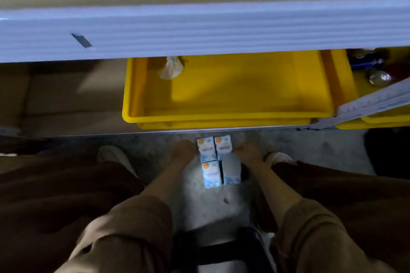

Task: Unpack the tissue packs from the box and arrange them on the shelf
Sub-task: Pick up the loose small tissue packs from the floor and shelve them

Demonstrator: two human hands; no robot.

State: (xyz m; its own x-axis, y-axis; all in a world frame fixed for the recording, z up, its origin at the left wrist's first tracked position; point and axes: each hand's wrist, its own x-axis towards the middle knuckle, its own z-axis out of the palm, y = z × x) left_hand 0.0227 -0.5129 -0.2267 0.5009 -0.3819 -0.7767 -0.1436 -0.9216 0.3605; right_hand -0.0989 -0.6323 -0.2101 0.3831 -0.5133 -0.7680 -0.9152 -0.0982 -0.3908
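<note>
Several small blue-and-white tissue packs [210,162] form a tight block low in the middle of the view, over the concrete floor. My left hand [184,150] presses on the block's left side and my right hand [246,153] on its right side, so the packs are squeezed between both hands. A pale blurred shape covers part of the lower right pack. The white shelf edge [199,31] runs across the view above my hands. An empty-looking yellow tray [221,115] sits on the lower shelf level just beyond the packs.
A crumpled tissue [172,67] lies at the back of the yellow tray. A second yellow tray [346,77] with dark items stands to the right. Brown cardboard [57,95] fills the shelf's left side. My feet [115,157] are on the floor.
</note>
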